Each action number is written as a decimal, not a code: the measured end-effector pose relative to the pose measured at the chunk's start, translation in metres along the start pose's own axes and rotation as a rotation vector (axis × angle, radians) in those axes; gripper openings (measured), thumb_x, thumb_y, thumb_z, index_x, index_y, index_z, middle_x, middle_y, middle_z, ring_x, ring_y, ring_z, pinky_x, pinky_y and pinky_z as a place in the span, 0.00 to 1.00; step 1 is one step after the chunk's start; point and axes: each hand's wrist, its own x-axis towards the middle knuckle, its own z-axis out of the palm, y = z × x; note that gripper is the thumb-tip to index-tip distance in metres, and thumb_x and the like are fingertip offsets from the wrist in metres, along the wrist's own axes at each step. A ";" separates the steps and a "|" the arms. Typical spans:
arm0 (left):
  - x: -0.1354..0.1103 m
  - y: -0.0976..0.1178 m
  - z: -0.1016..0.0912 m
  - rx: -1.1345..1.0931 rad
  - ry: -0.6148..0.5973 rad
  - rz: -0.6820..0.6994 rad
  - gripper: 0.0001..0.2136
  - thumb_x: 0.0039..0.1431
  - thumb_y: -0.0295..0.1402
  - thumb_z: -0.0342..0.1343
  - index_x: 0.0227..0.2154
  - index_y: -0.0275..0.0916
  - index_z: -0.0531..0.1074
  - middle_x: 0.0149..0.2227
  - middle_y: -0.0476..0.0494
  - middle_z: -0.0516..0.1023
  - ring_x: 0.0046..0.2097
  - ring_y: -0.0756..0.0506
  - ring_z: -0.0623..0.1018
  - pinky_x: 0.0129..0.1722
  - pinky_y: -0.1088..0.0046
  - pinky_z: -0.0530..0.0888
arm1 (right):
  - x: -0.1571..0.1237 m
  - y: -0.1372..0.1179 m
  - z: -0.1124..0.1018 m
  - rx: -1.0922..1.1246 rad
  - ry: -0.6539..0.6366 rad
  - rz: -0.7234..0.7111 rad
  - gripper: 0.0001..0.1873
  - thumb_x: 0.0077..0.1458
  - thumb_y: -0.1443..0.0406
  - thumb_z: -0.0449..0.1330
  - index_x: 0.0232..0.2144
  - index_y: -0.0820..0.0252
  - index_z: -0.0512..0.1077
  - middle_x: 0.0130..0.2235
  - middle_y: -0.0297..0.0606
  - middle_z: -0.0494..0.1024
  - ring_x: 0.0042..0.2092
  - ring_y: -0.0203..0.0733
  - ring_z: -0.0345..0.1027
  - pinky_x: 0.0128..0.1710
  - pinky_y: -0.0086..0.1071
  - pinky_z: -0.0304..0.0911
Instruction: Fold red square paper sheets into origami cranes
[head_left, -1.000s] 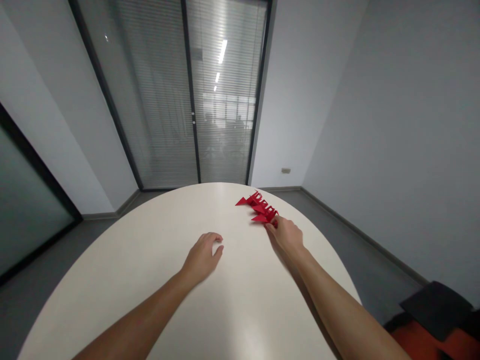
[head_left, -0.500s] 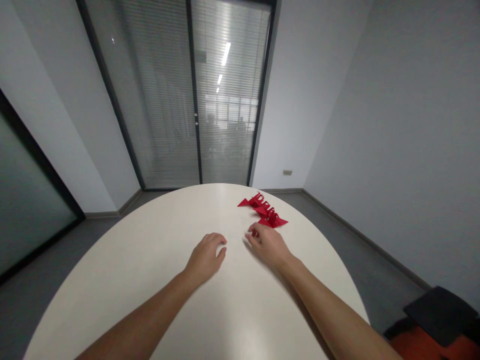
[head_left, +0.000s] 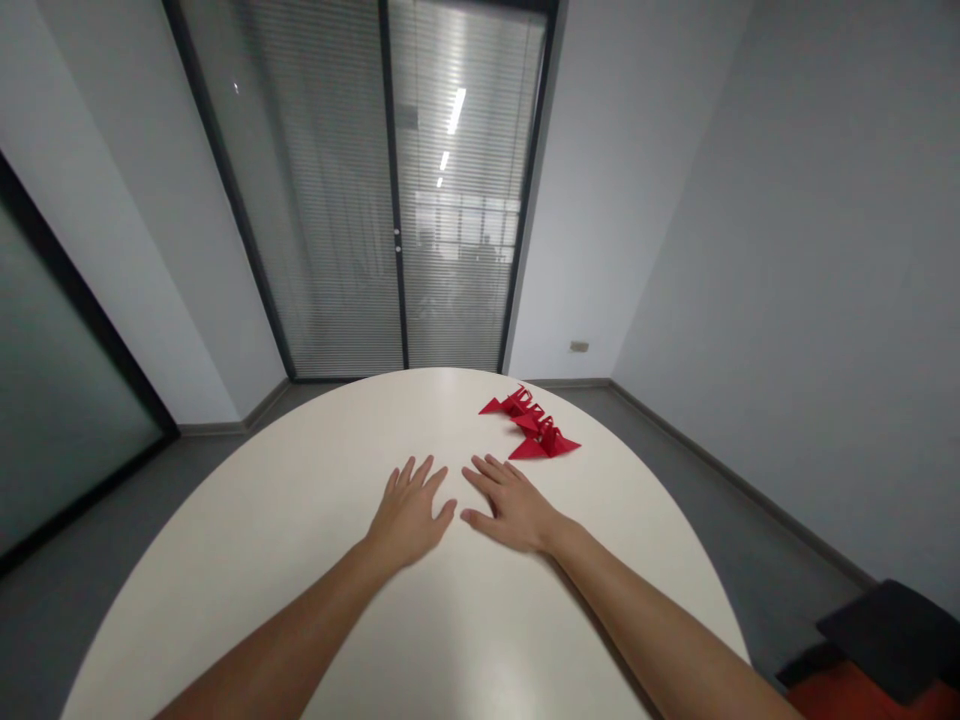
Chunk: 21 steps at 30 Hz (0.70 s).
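Observation:
My left hand (head_left: 411,515) lies palm down on the white round table (head_left: 262,560), its fingers spread and holding nothing. Beside it, a small gap away, my right hand (head_left: 512,507) rests palm down too, fingers stretched out and thumb apart. Beyond the right hand stands a group of red folded-paper pieces (head_left: 534,425), like origami with pointed wings, in a slanting row near the table's far right edge. Neither hand touches them. How many pieces there are is hard to make out, since they overlap.
A black and orange chair (head_left: 885,640) stands at the lower right, off the table. Past the far edge are a glass partition with blinds (head_left: 337,250) and a grey wall (head_left: 810,250) with a small socket plate (head_left: 579,347).
My right hand has come away from the red paper pieces toward my left hand, and its curled fingers have straightened. The left hand's fingers have spread flat. The view has shifted slightly.

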 end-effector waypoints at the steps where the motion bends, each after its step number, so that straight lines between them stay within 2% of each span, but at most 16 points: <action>1: 0.000 0.001 -0.001 0.002 -0.005 -0.001 0.26 0.66 0.44 0.48 0.64 0.42 0.64 0.69 0.37 0.59 0.70 0.30 0.55 0.67 0.47 0.54 | 0.000 0.000 0.000 0.001 -0.003 0.001 0.41 0.62 0.42 0.50 0.69 0.56 0.53 0.71 0.47 0.48 0.72 0.57 0.38 0.69 0.54 0.38; 10: 0.000 0.000 0.001 -0.036 0.033 0.014 0.25 0.65 0.43 0.49 0.62 0.41 0.66 0.68 0.36 0.61 0.69 0.29 0.57 0.66 0.45 0.55 | 0.000 0.002 0.002 0.020 0.018 -0.015 0.41 0.62 0.43 0.52 0.69 0.57 0.55 0.71 0.48 0.49 0.72 0.59 0.39 0.69 0.56 0.40; 12: 0.000 -0.001 0.002 -0.056 0.056 0.027 0.25 0.65 0.43 0.50 0.62 0.41 0.67 0.68 0.35 0.62 0.69 0.29 0.58 0.66 0.44 0.56 | 0.000 0.002 0.003 0.013 0.041 -0.025 0.40 0.62 0.44 0.53 0.68 0.58 0.56 0.71 0.49 0.51 0.71 0.60 0.42 0.68 0.56 0.42; 14: 0.000 -0.002 0.004 -0.073 0.073 0.034 0.24 0.64 0.42 0.51 0.61 0.41 0.67 0.67 0.35 0.63 0.69 0.29 0.58 0.65 0.43 0.56 | 0.000 0.002 0.002 0.003 0.084 -0.050 0.38 0.61 0.46 0.56 0.66 0.59 0.60 0.69 0.51 0.57 0.70 0.60 0.48 0.67 0.55 0.46; 16: 0.000 -0.002 0.003 -0.080 0.077 0.033 0.24 0.64 0.42 0.51 0.61 0.41 0.68 0.67 0.34 0.63 0.69 0.29 0.59 0.65 0.43 0.56 | 0.001 0.003 -0.001 -0.005 0.157 -0.082 0.31 0.61 0.51 0.58 0.61 0.60 0.68 0.64 0.50 0.67 0.65 0.57 0.59 0.64 0.50 0.53; 18: 0.000 -0.001 0.002 -0.077 0.070 0.028 0.24 0.64 0.42 0.51 0.61 0.40 0.68 0.67 0.34 0.63 0.69 0.29 0.58 0.65 0.43 0.56 | 0.002 0.007 -0.009 -0.014 0.285 -0.074 0.20 0.62 0.58 0.57 0.53 0.60 0.74 0.56 0.48 0.74 0.57 0.52 0.66 0.59 0.45 0.59; 21: 0.000 0.000 0.000 -0.076 0.054 0.020 0.24 0.64 0.42 0.51 0.61 0.40 0.68 0.67 0.34 0.62 0.69 0.28 0.58 0.65 0.43 0.56 | 0.002 0.022 -0.026 -0.030 0.583 0.072 0.13 0.62 0.65 0.54 0.46 0.60 0.75 0.52 0.47 0.74 0.55 0.51 0.65 0.57 0.43 0.60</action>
